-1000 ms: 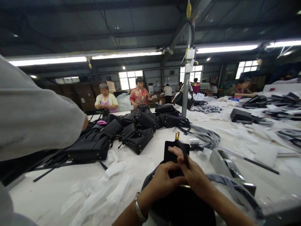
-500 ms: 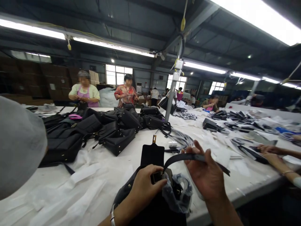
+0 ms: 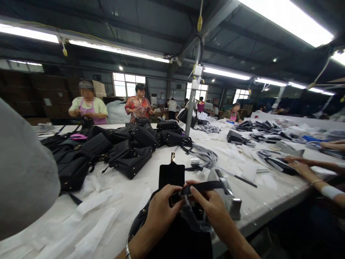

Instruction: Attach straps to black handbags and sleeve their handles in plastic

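A black bag (image 3: 185, 237) lies in front of me at the table's near edge, its flap (image 3: 171, 175) raised and a gold clasp piece (image 3: 173, 157) at the flap's tip. My left hand (image 3: 163, 207) pinches a dark buckle part at the bag's top. Between the thumb and fingers of my right hand (image 3: 211, 203) is a black strap (image 3: 208, 186), its near end close to the left fingertips. Clear plastic wrap (image 3: 192, 217) hangs beneath the right hand, over the bag.
Black bags (image 3: 132, 158) are piled at the left on the white table (image 3: 151, 180). A metal tape dispenser (image 3: 235, 205) stands right of my right hand. A post (image 3: 191, 108) rises beyond. Another person's hands (image 3: 299, 165) work at the right; white sheets lie around.
My right hand has moved left and down toward my left hand, bringing the strap along and closing on it near its end. The metal dispenser behind it now shows. The view has shifted slightly.
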`<state>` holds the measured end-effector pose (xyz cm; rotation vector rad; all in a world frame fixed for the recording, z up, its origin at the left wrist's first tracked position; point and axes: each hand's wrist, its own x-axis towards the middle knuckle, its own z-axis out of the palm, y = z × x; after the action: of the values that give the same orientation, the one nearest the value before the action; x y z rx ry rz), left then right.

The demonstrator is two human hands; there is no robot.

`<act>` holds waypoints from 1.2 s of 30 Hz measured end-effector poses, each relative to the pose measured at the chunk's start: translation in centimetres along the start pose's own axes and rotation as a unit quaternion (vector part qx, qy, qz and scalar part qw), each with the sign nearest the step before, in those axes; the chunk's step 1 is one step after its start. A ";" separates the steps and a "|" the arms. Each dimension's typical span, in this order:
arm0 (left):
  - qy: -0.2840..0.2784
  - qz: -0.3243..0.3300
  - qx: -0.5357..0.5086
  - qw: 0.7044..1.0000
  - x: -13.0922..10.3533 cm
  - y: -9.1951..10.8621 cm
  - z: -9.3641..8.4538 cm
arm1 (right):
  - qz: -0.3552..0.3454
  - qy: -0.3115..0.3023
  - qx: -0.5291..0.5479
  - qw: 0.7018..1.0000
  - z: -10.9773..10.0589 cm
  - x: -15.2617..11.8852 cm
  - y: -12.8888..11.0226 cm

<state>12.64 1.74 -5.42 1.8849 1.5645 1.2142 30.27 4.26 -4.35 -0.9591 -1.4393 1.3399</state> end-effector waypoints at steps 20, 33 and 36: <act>-0.095 -0.031 -0.151 0.983 0.6 -0.3 -1.4 | 0.068 -0.030 0.116 0.991 -1.2 0.5 1.1; -0.088 -0.078 -0.260 0.958 0.5 -0.8 -1.0 | 0.024 0.001 -0.008 1.000 -1.9 0.3 2.7; -0.089 -0.075 -0.264 0.958 0.5 -0.8 -1.0 | 0.006 0.007 -0.051 0.999 -1.8 0.0 2.4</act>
<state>11.33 2.21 -5.32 1.4556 1.1219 1.2057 31.89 4.98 -6.77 -1.0431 -1.5053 1.2750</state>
